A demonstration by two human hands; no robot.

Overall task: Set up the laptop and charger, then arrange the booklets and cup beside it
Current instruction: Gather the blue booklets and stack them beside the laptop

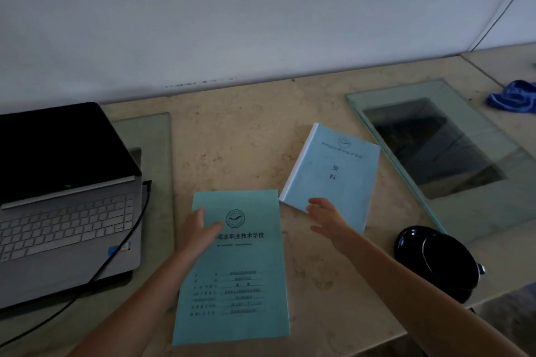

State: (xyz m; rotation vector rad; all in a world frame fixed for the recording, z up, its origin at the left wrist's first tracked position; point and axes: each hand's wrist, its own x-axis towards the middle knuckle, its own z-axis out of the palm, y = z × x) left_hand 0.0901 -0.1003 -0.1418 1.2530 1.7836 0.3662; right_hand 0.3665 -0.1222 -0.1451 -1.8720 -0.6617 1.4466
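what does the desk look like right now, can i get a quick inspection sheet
surface: beige stone counter with two inset glass panels.
job's things: open laptop at left, screen dark; green booklet flat at centre; blue booklet angled beside it; black cup at right, on its side.
clutter: blue cloth far right.
grippers: left hand open, flat on the green booklet; right hand open over the blue booklet's near corner, contact unclear.
cables: black cable crosses the laptop's right side.
surroundings: plain white wall.

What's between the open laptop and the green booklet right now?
In the head view, the black charger cable beside the laptop, then bare counter up to the green booklet.
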